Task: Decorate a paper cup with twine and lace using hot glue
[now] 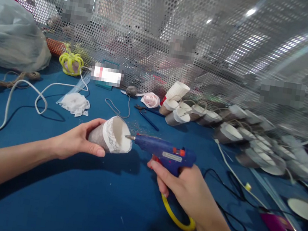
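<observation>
My left hand [88, 136] is wrapped round a paper cup [112, 135] covered in grey material, with a white lace band near its rim. The cup lies tilted, its mouth facing right. In my right hand [181, 185] is a blue hot glue gun [163, 149], with a finger at its red trigger. The gun's metal nozzle points left, right at the cup's mouth; whether it touches the cup I cannot tell. A yellow curved piece [176, 217] shows below my right hand.
Pliers [148, 116], a pink fabric rose [151, 100] and white lace scraps [74, 103] lie behind the cup. Several covered cups with handles [178, 116] stand along the perforated metal screen [143, 33]. Cables [232, 189] trail on the right and left. A plastic bag [12, 32] bulges at far left.
</observation>
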Demonstrator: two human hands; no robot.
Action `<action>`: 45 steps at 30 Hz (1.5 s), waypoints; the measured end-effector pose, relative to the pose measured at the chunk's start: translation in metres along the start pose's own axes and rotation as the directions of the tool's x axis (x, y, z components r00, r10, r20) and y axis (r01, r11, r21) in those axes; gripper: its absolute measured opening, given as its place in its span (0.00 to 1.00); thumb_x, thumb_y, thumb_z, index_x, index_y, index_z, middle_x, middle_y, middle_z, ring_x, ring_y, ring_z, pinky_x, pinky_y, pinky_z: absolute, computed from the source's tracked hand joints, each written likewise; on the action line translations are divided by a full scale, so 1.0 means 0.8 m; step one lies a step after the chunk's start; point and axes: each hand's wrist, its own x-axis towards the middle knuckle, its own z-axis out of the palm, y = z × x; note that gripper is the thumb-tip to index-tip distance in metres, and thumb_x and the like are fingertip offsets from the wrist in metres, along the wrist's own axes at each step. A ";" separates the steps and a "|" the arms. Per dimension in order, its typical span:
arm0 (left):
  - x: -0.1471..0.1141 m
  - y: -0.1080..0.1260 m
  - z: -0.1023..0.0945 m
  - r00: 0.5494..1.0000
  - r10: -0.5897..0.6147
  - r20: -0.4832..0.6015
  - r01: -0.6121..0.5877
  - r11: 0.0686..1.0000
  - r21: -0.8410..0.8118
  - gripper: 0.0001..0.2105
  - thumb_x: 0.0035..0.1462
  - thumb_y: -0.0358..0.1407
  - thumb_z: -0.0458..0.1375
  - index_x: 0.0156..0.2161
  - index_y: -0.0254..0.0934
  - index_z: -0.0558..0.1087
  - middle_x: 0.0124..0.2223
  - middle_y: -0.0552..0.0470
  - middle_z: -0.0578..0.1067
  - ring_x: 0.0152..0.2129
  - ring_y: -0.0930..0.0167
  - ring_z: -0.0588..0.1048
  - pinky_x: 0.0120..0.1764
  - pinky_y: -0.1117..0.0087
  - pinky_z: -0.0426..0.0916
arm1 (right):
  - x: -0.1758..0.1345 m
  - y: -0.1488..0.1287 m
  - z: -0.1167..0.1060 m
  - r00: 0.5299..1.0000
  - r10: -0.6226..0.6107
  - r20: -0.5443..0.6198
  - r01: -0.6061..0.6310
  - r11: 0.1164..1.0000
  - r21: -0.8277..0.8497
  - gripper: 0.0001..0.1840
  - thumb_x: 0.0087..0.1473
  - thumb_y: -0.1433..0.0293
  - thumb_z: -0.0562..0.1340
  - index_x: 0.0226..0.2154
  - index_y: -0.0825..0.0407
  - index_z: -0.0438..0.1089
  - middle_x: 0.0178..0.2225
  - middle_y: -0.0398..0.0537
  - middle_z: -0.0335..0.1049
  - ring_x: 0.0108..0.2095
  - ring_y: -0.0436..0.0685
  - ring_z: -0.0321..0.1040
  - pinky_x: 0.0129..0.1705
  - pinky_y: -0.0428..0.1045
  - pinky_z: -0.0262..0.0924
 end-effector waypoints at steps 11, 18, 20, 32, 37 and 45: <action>-0.005 -0.007 0.005 0.988 0.016 0.153 0.022 0.969 -0.247 0.32 0.34 0.36 0.70 0.48 0.36 0.64 0.41 0.48 0.72 0.36 0.69 0.70 0.39 0.70 0.63 | 0.010 0.006 0.009 0.983 0.015 0.181 -0.135 0.729 0.671 0.14 0.49 0.61 0.63 0.24 0.56 0.69 0.08 0.33 0.51 0.09 0.40 0.42 0.12 0.39 0.37; -0.006 -0.009 0.007 0.978 0.047 0.202 0.021 0.946 -0.323 0.30 0.37 0.35 0.69 0.48 0.36 0.65 0.42 0.48 0.73 0.35 0.70 0.72 0.39 0.70 0.65 | 0.016 0.014 0.018 0.958 0.005 0.285 -0.222 0.641 0.735 0.14 0.50 0.63 0.63 0.23 0.57 0.70 0.08 0.33 0.50 0.09 0.39 0.40 0.11 0.38 0.36; -0.006 -0.009 0.008 0.978 0.053 0.200 0.016 0.945 -0.327 0.30 0.37 0.35 0.69 0.48 0.36 0.65 0.41 0.48 0.73 0.35 0.70 0.72 0.39 0.70 0.65 | 0.015 0.014 0.019 0.958 0.004 0.288 -0.221 0.648 0.729 0.14 0.50 0.63 0.62 0.23 0.57 0.70 0.08 0.33 0.50 0.09 0.39 0.40 0.11 0.38 0.36; -0.004 -0.009 0.007 0.982 0.058 0.181 0.000 0.951 -0.308 0.30 0.36 0.34 0.69 0.48 0.36 0.65 0.41 0.47 0.73 0.35 0.70 0.71 0.38 0.71 0.64 | 0.010 0.007 0.015 0.979 0.020 0.201 -0.147 0.754 0.641 0.16 0.48 0.59 0.63 0.24 0.56 0.67 0.08 0.33 0.51 0.09 0.41 0.42 0.11 0.40 0.35; -0.003 -0.011 0.005 0.989 0.059 0.138 -0.017 0.957 -0.291 0.33 0.35 0.32 0.69 0.50 0.36 0.64 0.41 0.48 0.72 0.36 0.70 0.70 0.40 0.68 0.63 | 0.005 0.002 0.013 0.977 0.018 0.212 -0.136 0.818 0.559 0.15 0.50 0.60 0.62 0.25 0.57 0.68 0.08 0.35 0.54 0.10 0.42 0.45 0.13 0.41 0.38; -0.004 -0.006 0.007 0.988 0.056 0.143 -0.016 0.963 -0.271 0.31 0.35 0.34 0.69 0.48 0.36 0.65 0.41 0.47 0.72 0.36 0.69 0.70 0.39 0.69 0.63 | 0.010 0.008 0.017 0.966 0.022 0.257 -0.192 0.728 0.659 0.15 0.49 0.60 0.63 0.24 0.57 0.68 0.08 0.32 0.50 0.09 0.41 0.41 0.12 0.40 0.34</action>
